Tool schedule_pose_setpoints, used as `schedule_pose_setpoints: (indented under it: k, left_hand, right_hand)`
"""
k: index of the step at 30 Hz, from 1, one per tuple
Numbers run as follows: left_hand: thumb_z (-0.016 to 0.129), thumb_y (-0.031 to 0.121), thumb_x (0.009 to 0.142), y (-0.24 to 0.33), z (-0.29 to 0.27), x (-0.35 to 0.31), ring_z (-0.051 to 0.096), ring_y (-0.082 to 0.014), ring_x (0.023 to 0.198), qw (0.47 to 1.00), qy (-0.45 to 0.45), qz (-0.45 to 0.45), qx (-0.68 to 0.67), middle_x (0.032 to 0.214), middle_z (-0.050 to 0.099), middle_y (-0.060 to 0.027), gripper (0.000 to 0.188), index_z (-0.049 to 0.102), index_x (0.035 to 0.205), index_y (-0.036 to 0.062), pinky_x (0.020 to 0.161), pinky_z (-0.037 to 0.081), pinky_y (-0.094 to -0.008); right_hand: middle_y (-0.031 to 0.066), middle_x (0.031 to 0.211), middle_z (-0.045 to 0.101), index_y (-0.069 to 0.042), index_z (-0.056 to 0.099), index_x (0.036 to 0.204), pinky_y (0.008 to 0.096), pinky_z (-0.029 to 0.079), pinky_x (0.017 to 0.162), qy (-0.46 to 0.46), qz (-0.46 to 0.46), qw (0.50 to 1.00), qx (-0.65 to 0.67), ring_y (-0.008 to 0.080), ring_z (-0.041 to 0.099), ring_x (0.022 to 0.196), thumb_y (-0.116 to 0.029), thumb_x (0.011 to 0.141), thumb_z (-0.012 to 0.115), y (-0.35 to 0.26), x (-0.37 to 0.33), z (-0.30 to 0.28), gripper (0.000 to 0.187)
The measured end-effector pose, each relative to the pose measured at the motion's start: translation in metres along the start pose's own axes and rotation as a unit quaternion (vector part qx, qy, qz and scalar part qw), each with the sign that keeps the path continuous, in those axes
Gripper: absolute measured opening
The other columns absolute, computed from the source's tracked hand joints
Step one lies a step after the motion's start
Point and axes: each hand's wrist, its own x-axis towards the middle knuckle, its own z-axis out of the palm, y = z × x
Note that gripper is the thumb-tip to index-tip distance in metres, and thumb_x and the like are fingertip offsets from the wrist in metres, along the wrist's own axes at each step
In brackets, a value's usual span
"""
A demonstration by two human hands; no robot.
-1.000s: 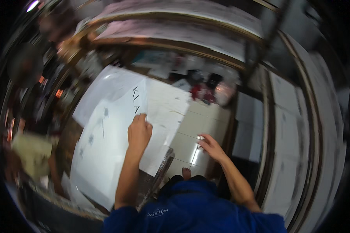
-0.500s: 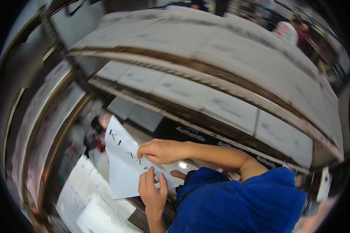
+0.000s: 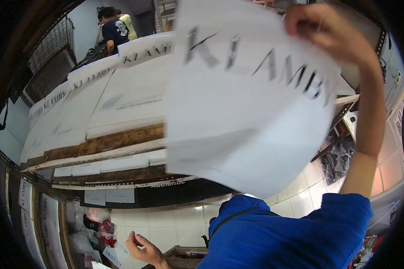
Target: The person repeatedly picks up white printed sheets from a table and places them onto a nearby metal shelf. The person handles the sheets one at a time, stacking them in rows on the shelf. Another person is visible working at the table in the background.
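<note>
Raised high at the upper right, my right hand (image 3: 321, 31) pinches the top edge of a large white printed sheet (image 3: 251, 130). The sheet hangs down in front of the shelves, bowed, with a row of big dark letters across its upper part. Whether it is a single sheet or a flat bag I cannot tell. Low on the left, my left hand (image 3: 146, 251) is apart from it, above a brown wooden box or ledge (image 3: 184, 260). Its fingers are loosely bent and spread, with nothing in them.
White printed packets (image 3: 130, 85) lie stacked along a metal shelf (image 3: 94, 154), more below. Standing packets (image 3: 49, 224) fill a rack at left. Clear plastic and red items (image 3: 105, 228) lie near the tiled floor (image 3: 166, 219). Two people (image 3: 114, 29) stand at the back left.
My right hand has lifted the white sheet from low on the left to high on the right. My left hand has come off it and moved down and left. The view has turned.
</note>
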Motion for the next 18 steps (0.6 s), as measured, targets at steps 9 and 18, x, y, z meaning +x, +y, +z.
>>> schedule_pose_setpoints:
  k: [9, 18]
  left_hand:
    - [0.058, 0.005, 0.086, 0.043, 0.107, -0.072, 0.051, -0.0240, 0.061, 0.987, -0.160, -0.012, -0.016, 0.078, 0.055, -0.0141, 0.015, 0.060, 0.097, -0.0061, 0.053, 0.041, -0.0339]
    - [0.058, 0.005, 0.084, 0.123, 0.156, -0.112, 0.058, -0.0275, 0.064, 0.973, -0.220, -0.071, -0.015, 0.078, 0.059, -0.0183, 0.017, 0.061, 0.095, -0.0078, 0.059, 0.046, -0.0358]
  right_hand:
    - [0.0074, 0.086, 0.064, -0.004, 0.063, 0.088, 0.0342, 0.047, 0.067, -0.195, 0.223, 0.938, -0.181, 0.0174, 0.059, 0.077, -0.005, 0.079, 0.052, 0.272, 0.028, -0.031, 0.015]
    - [0.0124, 0.076, 0.063, -0.002, 0.063, 0.072, 0.0367, 0.047, 0.065, -0.120, 0.159, 0.973, -0.114, 0.0232, 0.060, 0.075, 0.004, 0.073, 0.049, 0.461, 0.042, 0.110, 0.014]
